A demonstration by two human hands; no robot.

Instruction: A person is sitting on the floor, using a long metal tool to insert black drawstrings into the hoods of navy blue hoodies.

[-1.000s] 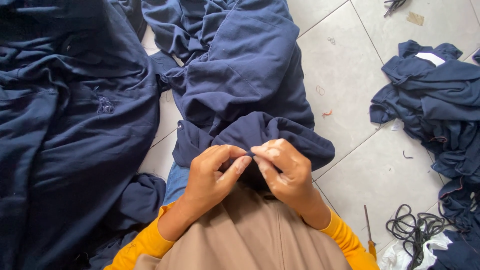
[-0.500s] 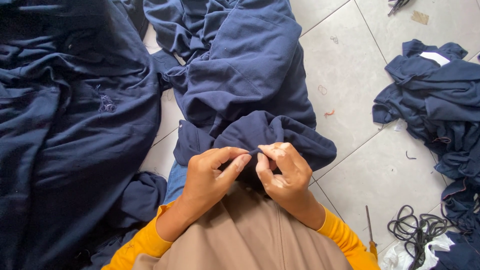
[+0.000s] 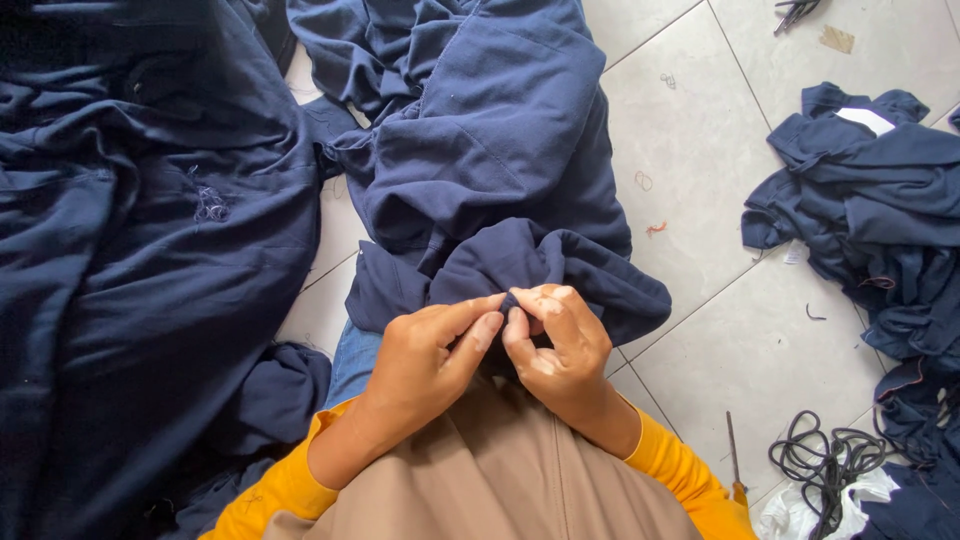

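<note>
Since a second ago the fingertips have drawn closer together, so the left hand (image 3: 425, 355) and right hand (image 3: 555, 345) now both pinch one bunched fold of the navy garment (image 3: 500, 180), which stretches away from them across the tiled floor (image 3: 720, 340).

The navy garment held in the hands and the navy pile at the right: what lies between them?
Head view: bare pale floor tiles, with only small thread scraps.
</note>
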